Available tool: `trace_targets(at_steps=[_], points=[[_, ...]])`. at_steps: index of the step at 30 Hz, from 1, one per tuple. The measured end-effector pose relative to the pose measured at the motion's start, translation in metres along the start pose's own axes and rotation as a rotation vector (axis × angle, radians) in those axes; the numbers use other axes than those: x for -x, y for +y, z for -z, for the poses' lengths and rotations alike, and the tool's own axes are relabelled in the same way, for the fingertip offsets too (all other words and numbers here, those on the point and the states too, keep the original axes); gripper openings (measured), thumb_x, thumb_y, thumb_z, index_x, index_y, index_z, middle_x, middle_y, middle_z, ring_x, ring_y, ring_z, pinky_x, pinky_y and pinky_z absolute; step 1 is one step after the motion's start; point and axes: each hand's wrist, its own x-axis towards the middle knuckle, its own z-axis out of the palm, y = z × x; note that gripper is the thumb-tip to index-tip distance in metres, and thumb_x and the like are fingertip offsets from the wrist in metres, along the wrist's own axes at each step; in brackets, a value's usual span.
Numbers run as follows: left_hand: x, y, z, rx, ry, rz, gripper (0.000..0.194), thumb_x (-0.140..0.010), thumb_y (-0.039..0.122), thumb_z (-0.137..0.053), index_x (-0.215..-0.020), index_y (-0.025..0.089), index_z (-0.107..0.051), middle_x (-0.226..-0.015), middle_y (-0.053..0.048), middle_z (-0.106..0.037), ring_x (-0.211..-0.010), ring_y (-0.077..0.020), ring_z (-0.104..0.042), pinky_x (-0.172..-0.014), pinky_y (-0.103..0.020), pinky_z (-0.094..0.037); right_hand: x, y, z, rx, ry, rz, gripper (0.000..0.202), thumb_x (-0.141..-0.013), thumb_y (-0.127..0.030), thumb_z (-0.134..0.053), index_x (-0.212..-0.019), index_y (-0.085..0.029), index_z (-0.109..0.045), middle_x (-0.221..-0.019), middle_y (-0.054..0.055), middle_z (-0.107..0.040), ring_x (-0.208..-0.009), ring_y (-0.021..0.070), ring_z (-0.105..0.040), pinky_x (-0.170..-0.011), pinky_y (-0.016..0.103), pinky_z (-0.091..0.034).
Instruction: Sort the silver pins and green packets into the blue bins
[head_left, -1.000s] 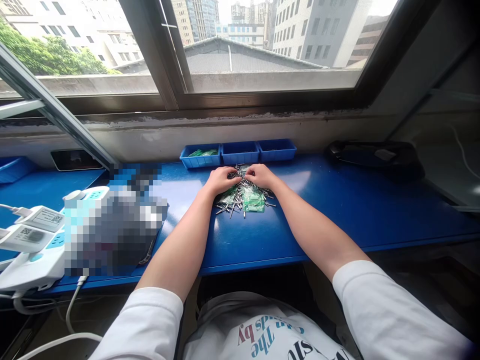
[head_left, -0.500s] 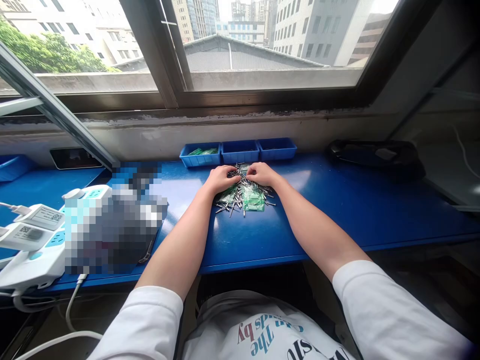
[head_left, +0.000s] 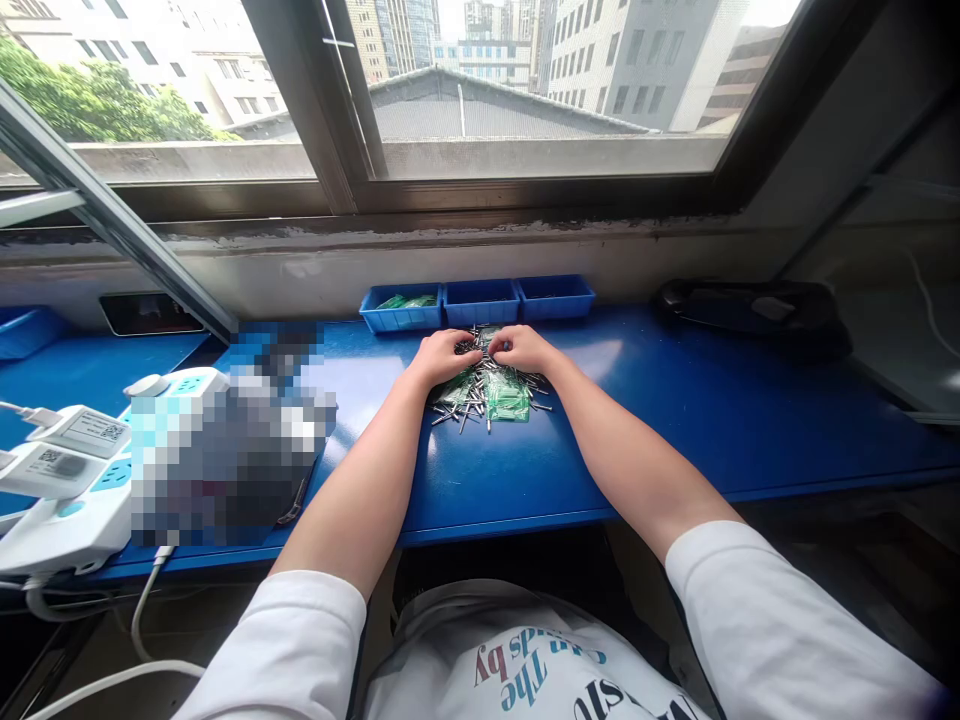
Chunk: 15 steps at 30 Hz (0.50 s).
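A heap of thin metal pins [head_left: 469,408], silvery with some dark ones, lies on the blue table. They look like blind rivets, but are too small to be sure. Small green-tinted clear packets [head_left: 508,397] lie among them. Over the heap's left side, my left hand [head_left: 444,358] is closed, fingers curled and thumb pointing right. My right hand [head_left: 523,350] faces it from the right, with its thumb and fingertips drawn together in a pinch. Whatever either hand's fingertips hold is too small to make out.
Behind the heap stand three blue bins in a row; the left bin [head_left: 401,318] has green packets inside. A black case [head_left: 750,310] lies at the right. To the left are a white power strip [head_left: 67,525] with chargers, a blurred-out patch and a phone [head_left: 150,314].
The fingertips of my right hand have shifted very slightly to the left. Otherwise both hands and the heap look the same.
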Motion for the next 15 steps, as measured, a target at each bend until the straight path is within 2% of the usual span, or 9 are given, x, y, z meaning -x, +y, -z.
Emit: trace_targets(at_steps=[2,8,15], points=[[-0.0001,-0.0004,0.0,0.004,-0.002,-0.004,0.046,-0.078,0.05,-0.057,-0.113,0.024,-0.068,-0.123,-0.003,-0.066,-0.118,-0.0254,-0.057,-0.103,-0.032,-0.042,0.0004,-0.001,0.0004,-0.001,-0.009,-0.02,0.027,-0.066,-0.012,-0.059,-0.087,-0.019,-0.075,-0.08,0.0,-0.069,-0.071,0.0118,-0.057,-0.065,0.021,-0.042],[-0.0004,-0.0019,-0.001,0.012,0.007,-0.009,0.047,-0.078,0.051,-0.057,-0.113,0.024,-0.069,-0.123,-0.004,-0.066,-0.117,-0.0264,-0.057,-0.103,-0.034,-0.042,-0.0006,-0.0006,0.0009,-0.018,-0.022,-0.006,0.015,-0.067,-0.019,-0.066,-0.079,-0.018,-0.074,-0.083,0.001,-0.07,-0.077,0.0131,-0.058,-0.069,0.023,-0.042],[0.0013,-0.0004,0.0005,0.012,-0.006,0.001,0.049,-0.079,0.054,-0.056,-0.115,0.023,-0.067,-0.123,-0.005,-0.065,-0.118,-0.0263,-0.056,-0.103,-0.033,-0.041,0.0003,0.0015,0.003,-0.217,-0.008,-0.013,0.013,-0.064,-0.022,-0.065,-0.074,-0.014,-0.069,-0.071,0.0,-0.065,-0.063,0.0098,-0.052,-0.062,0.024,-0.042]])
